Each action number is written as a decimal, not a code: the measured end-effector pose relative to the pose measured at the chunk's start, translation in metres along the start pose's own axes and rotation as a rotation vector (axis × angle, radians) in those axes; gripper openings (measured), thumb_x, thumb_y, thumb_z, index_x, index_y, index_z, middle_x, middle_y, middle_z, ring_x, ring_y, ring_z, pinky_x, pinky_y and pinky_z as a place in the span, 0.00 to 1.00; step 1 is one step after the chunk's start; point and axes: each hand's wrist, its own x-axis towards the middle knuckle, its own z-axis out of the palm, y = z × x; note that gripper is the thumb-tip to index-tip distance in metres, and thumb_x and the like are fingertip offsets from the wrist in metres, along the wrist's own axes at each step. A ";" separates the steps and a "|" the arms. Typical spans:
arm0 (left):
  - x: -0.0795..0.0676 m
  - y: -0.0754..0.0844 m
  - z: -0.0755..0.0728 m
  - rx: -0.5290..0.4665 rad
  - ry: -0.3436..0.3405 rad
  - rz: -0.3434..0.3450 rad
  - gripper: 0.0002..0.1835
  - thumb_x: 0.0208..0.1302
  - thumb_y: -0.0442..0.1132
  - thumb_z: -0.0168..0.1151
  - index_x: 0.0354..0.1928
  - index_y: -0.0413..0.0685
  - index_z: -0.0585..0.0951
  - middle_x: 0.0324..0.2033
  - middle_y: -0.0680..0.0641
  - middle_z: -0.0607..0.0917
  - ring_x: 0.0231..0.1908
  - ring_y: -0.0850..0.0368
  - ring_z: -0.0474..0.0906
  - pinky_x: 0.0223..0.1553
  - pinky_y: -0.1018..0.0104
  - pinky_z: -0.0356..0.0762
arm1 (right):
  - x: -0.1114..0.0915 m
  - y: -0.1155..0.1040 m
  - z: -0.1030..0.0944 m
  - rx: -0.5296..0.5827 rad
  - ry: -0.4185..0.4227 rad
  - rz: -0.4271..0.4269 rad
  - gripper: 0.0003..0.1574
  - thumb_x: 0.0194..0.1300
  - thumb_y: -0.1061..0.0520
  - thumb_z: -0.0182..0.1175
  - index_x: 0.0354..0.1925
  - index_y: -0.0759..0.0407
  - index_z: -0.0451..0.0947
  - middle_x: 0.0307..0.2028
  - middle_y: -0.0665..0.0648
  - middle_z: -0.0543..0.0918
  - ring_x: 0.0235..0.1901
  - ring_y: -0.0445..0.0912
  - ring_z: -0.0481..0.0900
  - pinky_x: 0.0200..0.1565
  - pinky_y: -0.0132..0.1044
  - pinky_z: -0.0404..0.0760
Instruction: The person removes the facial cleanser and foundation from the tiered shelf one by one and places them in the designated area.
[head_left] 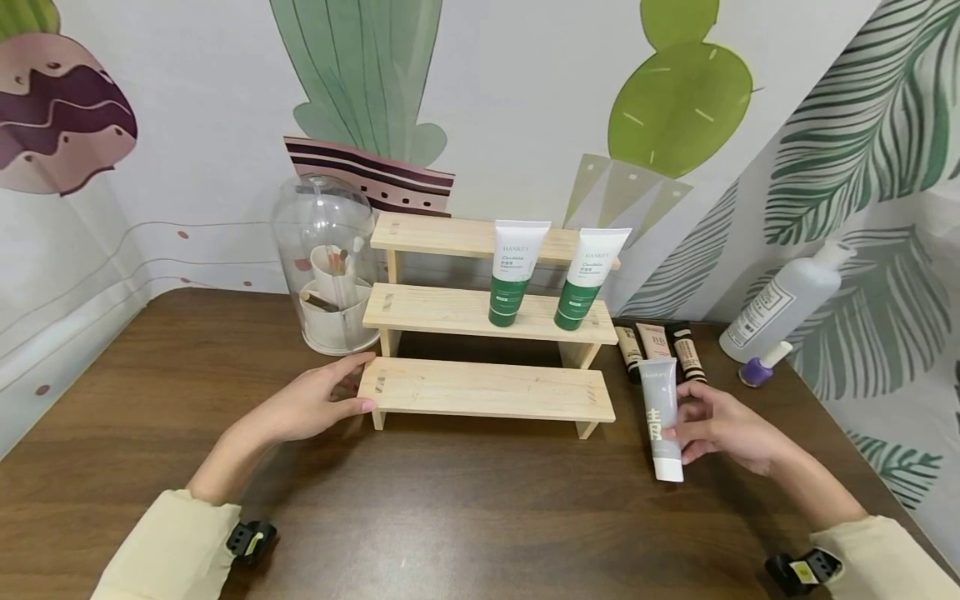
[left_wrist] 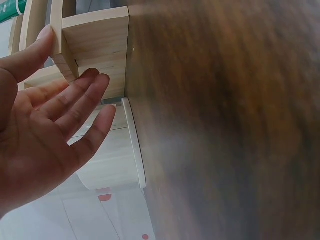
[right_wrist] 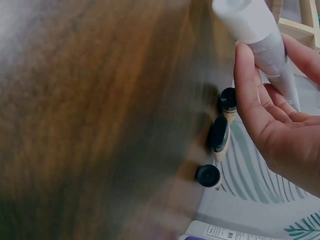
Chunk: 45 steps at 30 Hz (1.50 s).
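Gripping hand: the right hand [head_left: 723,427] pinches a grey tube [head_left: 662,417] between thumb and curled fingers, with the white cap [head_left: 668,470] at the end nearer the person.
Left hand: the left hand [head_left: 311,404] is loosely spread, its thumb touching the near corner of the bottom step [head_left: 487,390], its index finger at the far corner.
Grey tube: just left of the right palm, beside the right end of the wooden shelf [head_left: 491,312].
Green-and-white tubes: two green-and-white tubes [head_left: 509,287] stand caps down on the middle step, beyond and between the hands.
Small tubes: three small tubes [head_left: 654,340] lie just beyond the right hand.
Bottles: nail polish [head_left: 756,372] and a large bottle [head_left: 786,302] are beyond the right hand, farther right.
Clear dome: a clear dome [head_left: 315,218] stands just beyond the left hand.
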 end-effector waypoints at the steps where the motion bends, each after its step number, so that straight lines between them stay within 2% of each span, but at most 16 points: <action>1: 0.000 0.000 0.000 0.000 0.001 0.000 0.34 0.61 0.41 0.61 0.62 0.28 0.61 0.47 0.35 0.78 0.47 0.43 0.75 0.46 0.50 0.73 | 0.001 0.001 0.001 0.003 -0.004 0.010 0.22 0.58 0.69 0.58 0.46 0.64 0.57 0.29 0.57 0.76 0.26 0.49 0.78 0.29 0.47 0.81; 14: 0.000 0.001 0.001 -0.022 0.002 -0.002 0.33 0.60 0.41 0.61 0.61 0.28 0.61 0.48 0.34 0.77 0.47 0.43 0.76 0.46 0.50 0.73 | 0.009 0.007 0.006 0.015 -0.010 0.113 0.28 0.58 0.65 0.59 0.48 0.74 0.54 0.28 0.59 0.75 0.24 0.48 0.78 0.28 0.44 0.81; 25: 0.000 0.000 0.001 -0.012 0.001 0.000 0.34 0.61 0.41 0.61 0.62 0.28 0.61 0.47 0.35 0.78 0.47 0.43 0.75 0.46 0.51 0.74 | 0.008 0.009 0.004 0.044 -0.040 0.141 0.25 0.62 0.66 0.55 0.49 0.78 0.54 0.28 0.59 0.75 0.24 0.47 0.78 0.26 0.40 0.81; 30: 0.000 -0.001 0.001 -0.013 0.002 -0.005 0.34 0.61 0.41 0.61 0.62 0.28 0.60 0.46 0.36 0.78 0.47 0.44 0.76 0.46 0.51 0.74 | 0.007 0.010 0.003 0.062 -0.045 0.140 0.25 0.62 0.66 0.55 0.49 0.78 0.54 0.29 0.59 0.75 0.25 0.47 0.78 0.27 0.40 0.81; 38: 0.000 -0.002 0.001 -0.014 -0.003 -0.001 0.34 0.61 0.41 0.61 0.62 0.27 0.60 0.48 0.34 0.77 0.47 0.43 0.75 0.47 0.50 0.73 | 0.004 0.013 0.000 0.073 -0.025 0.138 0.30 0.63 0.66 0.54 0.53 0.81 0.50 0.31 0.58 0.75 0.28 0.47 0.78 0.30 0.42 0.81; 45: 0.001 -0.002 0.001 -0.011 -0.002 0.001 0.34 0.61 0.41 0.60 0.62 0.28 0.60 0.48 0.34 0.77 0.48 0.43 0.75 0.47 0.50 0.73 | 0.004 0.015 -0.003 0.089 -0.019 0.136 0.27 0.64 0.66 0.53 0.53 0.79 0.53 0.31 0.57 0.75 0.28 0.45 0.77 0.32 0.44 0.81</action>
